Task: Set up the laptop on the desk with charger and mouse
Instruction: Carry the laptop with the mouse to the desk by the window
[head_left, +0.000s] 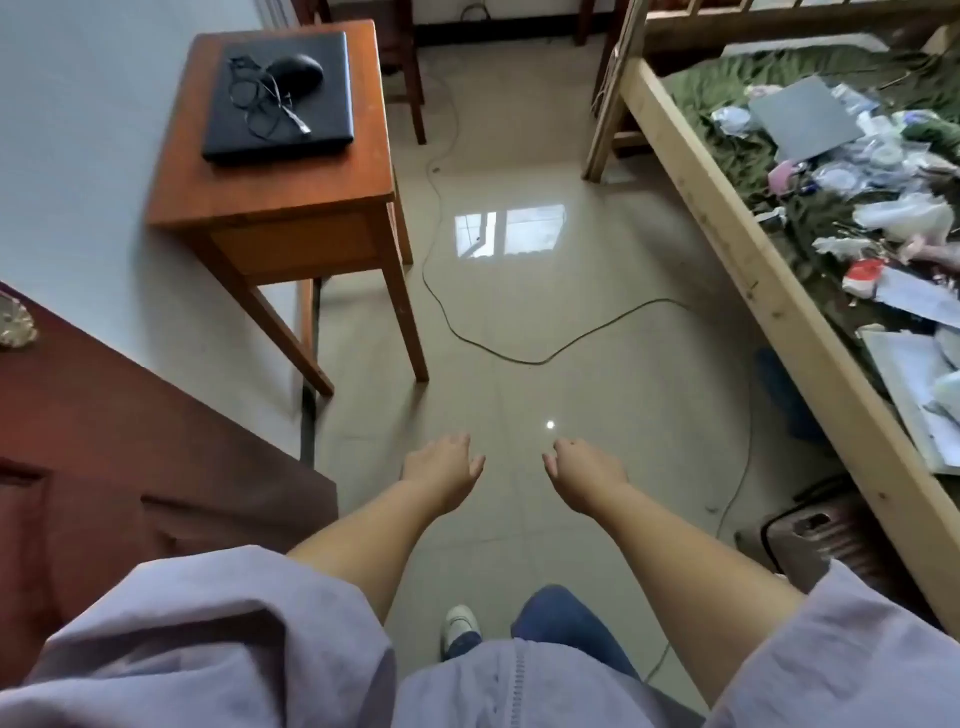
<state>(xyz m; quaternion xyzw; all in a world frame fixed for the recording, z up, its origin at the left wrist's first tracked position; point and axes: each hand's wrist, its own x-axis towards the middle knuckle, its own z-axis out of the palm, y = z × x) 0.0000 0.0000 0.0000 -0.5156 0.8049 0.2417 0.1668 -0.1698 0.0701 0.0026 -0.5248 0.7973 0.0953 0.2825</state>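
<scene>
A closed black laptop (322, 111) lies on a small orange-brown wooden desk (291, 182) at the upper left, against the wall. On its lid rest a black mouse (297, 74) and its tangled thin cable (260, 104). My left hand (444, 475) and my right hand (584, 475) hang out in front of me over the tiled floor, well short of the desk. Both hold nothing, with fingers loosely apart. No charger brick can be made out.
A dark cable (467, 332) snakes across the glossy floor to the right of the desk. A wooden bed frame (737, 249) strewn with papers and plastic bags runs along the right. A dark red cabinet (130, 441) stands at the near left.
</scene>
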